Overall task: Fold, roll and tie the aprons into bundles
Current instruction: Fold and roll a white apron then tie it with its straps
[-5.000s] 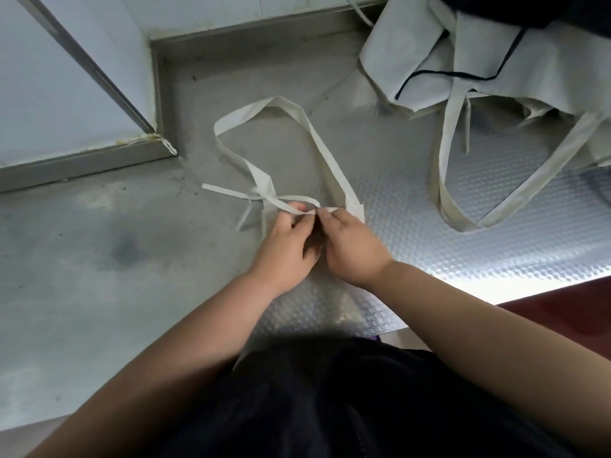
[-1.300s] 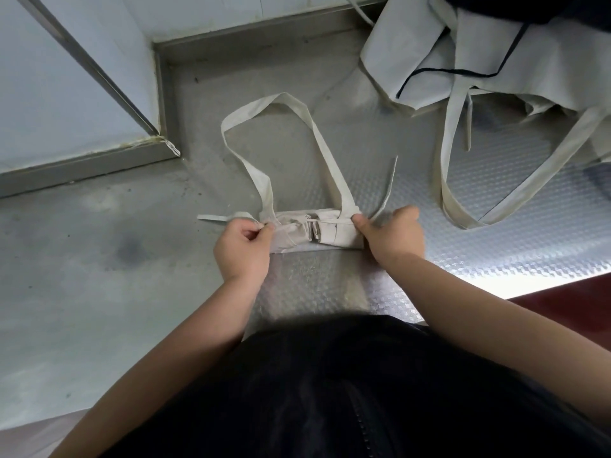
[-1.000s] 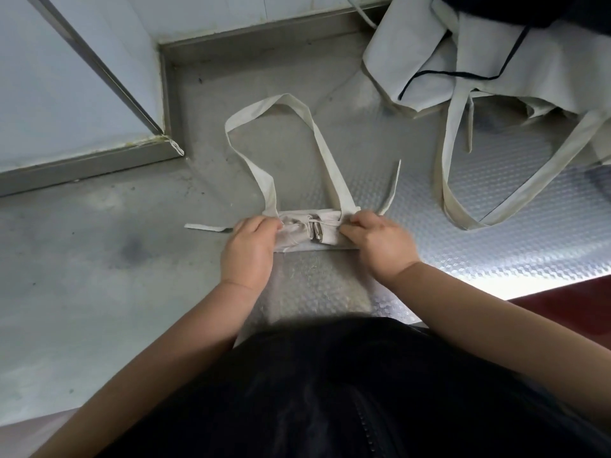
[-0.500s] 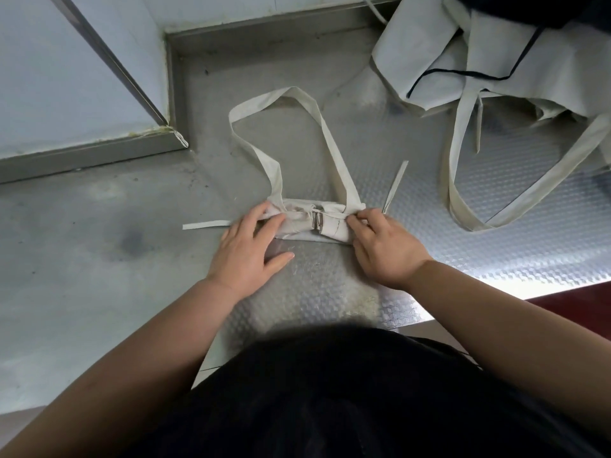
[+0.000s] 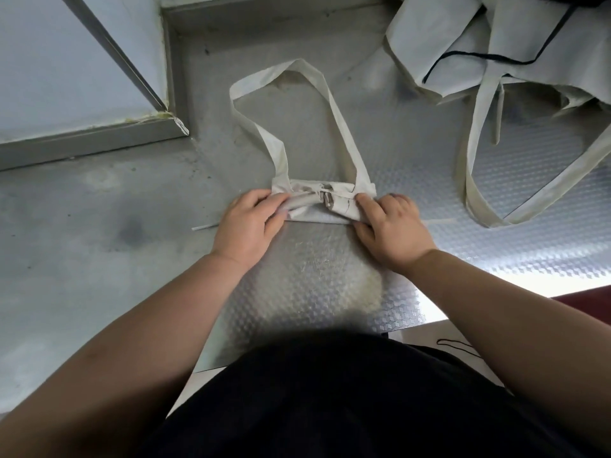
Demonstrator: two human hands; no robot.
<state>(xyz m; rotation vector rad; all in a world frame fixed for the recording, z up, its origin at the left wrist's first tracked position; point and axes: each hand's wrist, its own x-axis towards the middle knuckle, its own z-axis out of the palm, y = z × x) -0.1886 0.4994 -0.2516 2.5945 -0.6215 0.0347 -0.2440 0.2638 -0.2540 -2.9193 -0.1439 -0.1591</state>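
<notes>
Head view: left hand (image 5: 249,223), right hand (image 5: 393,228) grip opposite ends of apron bundle (image 5: 322,206), palms down.

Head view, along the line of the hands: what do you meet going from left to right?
Left to right: thin tie end → left hand → rolled apron bundle → right hand → second tie end → strap loop of another apron.

The steel counter (image 5: 82,276) is smooth grey left of the rolled apron bundle (image 5: 317,209) and embossed beneath and right of it. The bundle's strap loop (image 5: 342,127) lies flat beyond it. A heap of aprons (image 5: 446,34) lies farther back to the bundle's right.
</notes>
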